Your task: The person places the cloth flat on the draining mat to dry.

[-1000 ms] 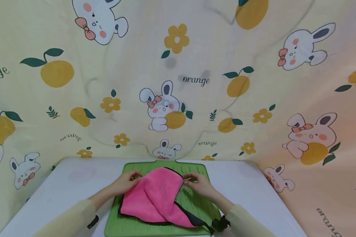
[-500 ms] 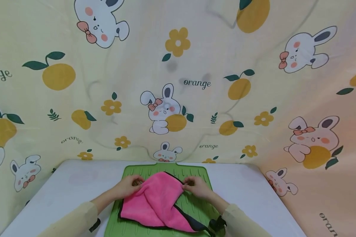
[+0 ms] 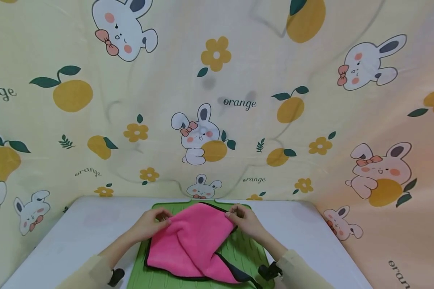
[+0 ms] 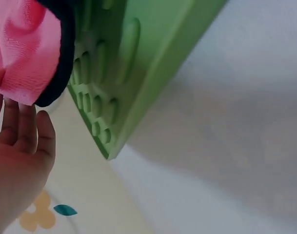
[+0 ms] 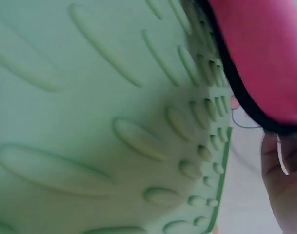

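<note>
One pink cloth [image 3: 197,237] with black edging, folded and creased, raised at its far edge and lying over the middle of one ribbed green mat [image 3: 243,249]. Two grips, both closed to a pinch on the fabric: left hand [image 3: 152,224] at the cloth's upper left edge, thumb on top and fingers beneath; right hand [image 3: 245,220] at the upper right corner, thumb and fingertips together at the black border. Forearms angled inward from either side, in two pale sleeves [image 3: 90,273]. Beneath the wrists, two black devices [image 3: 116,277], one per arm. Under the mat, one white table [image 3: 97,228]; behind, one cream backdrop [image 3: 159,84] printed with rabbits, oranges and flowers.
</note>
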`<control>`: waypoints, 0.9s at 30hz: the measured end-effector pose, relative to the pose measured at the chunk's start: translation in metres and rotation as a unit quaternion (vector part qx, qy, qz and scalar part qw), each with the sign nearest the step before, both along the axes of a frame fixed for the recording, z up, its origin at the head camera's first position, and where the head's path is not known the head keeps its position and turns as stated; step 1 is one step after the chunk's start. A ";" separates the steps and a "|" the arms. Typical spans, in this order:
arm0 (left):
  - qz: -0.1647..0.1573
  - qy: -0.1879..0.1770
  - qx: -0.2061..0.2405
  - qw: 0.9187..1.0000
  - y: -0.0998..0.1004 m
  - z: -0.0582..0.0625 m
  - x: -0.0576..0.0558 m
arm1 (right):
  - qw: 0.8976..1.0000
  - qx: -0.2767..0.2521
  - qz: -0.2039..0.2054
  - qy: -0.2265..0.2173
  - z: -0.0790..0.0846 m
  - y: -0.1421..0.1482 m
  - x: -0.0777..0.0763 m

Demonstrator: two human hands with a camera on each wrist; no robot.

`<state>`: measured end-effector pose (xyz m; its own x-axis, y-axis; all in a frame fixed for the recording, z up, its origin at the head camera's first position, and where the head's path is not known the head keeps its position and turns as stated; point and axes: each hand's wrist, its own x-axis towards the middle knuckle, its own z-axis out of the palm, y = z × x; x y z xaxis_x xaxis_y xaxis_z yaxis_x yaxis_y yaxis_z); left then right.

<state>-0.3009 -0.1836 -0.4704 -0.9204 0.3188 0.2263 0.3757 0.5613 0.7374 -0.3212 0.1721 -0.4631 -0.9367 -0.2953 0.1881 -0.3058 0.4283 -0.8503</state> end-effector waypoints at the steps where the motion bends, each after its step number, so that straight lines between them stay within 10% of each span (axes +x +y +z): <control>1: 0.000 0.007 0.002 1.000 -0.001 0.000 0.001 | 1.000 0.001 -0.007 0.012 0.001 0.001 -0.001; 13: -0.007 0.042 -0.056 0.998 -0.004 -0.011 -0.001 | 0.997 0.052 -0.054 0.008 -0.015 0.002 -0.020; 23: -0.024 0.103 -0.187 0.977 0.000 -0.014 0.001 | 0.995 0.099 -0.014 0.002 -0.027 0.008 -0.019; 27: -0.019 0.073 -0.158 0.985 -0.002 -0.012 -0.001 | 0.994 0.101 -0.029 0.009 -0.026 0.016 -0.011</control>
<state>-0.3015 -0.1854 -0.4824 -0.8717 0.4280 0.2387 0.4896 0.7381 0.4643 -0.3324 0.1885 -0.4889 -0.9500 -0.2750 0.1481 -0.2909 0.6067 -0.7398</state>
